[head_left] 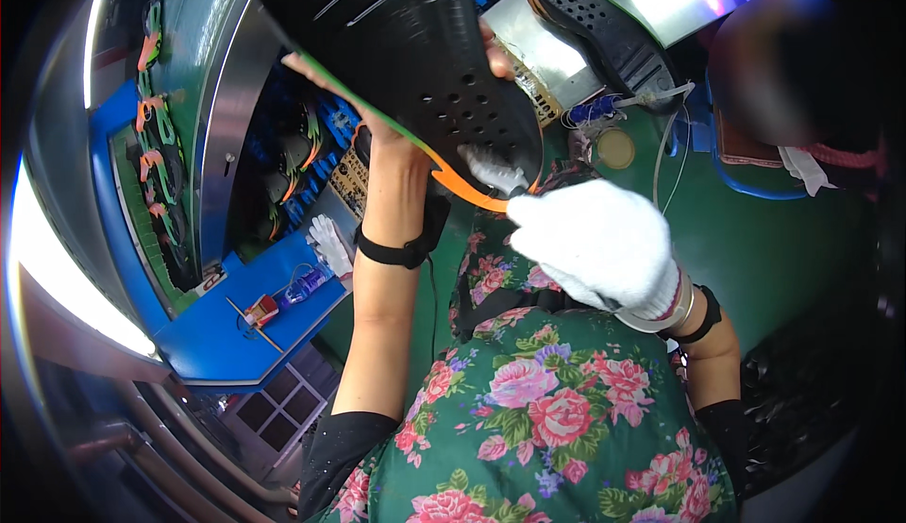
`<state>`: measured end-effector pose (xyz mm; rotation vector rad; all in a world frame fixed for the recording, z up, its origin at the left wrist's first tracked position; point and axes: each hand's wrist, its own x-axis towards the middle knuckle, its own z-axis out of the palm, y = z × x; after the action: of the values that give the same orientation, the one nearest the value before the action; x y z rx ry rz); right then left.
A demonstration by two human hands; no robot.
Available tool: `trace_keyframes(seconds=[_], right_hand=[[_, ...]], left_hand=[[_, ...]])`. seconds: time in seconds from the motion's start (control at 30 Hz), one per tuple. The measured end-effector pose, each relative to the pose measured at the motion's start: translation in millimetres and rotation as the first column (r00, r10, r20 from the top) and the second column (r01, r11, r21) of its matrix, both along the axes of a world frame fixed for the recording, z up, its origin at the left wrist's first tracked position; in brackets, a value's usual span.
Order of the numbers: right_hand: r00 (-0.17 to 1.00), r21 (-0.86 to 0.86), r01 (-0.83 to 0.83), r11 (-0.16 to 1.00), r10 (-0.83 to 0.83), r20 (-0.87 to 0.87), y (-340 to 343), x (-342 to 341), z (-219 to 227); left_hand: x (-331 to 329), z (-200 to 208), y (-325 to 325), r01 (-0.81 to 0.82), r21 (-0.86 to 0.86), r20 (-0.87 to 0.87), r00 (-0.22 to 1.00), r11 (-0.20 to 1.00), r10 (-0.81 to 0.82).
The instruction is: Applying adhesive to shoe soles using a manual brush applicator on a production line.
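A large black shoe sole (444,60) with an orange and green rim is tilted up close in front of me. My left hand (382,129), bare, grips it from behind and the side; most of the fingers are hidden by the sole, with some tips showing at its right edge. My right hand (595,240), in a white knit glove, is closed around a small brush (493,172). The pale bristles lie against the inside of the sole, beside its rounded, holed end. The brush handle is hidden in the glove.
Another black sole (604,37) rests on a metal surface at the far right. Several soles (156,145) line a conveyor at left. On a blue ledge (212,334) lie a white glove (328,244) and a bottle (307,282). Another person (783,70) is at right.
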<state>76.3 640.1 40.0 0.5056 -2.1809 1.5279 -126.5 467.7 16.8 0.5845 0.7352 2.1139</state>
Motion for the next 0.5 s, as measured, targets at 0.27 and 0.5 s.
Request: trace_keyframes(seconds=[0.27,0.5], right_hand=[[0.977,-0.198,-0.190,0.962,0.205,0.059,12,-12,-2],[0.971,0.047,-0.240,0.970,0.238,0.036,4,-3,-16]], left_hand=[[-13,-24,-10,0.138,-0.077,-0.033,0.989,0.987,-0.141],[0,-26,3,0.275,-0.103,0.232,0.941,0.956,-0.246]])
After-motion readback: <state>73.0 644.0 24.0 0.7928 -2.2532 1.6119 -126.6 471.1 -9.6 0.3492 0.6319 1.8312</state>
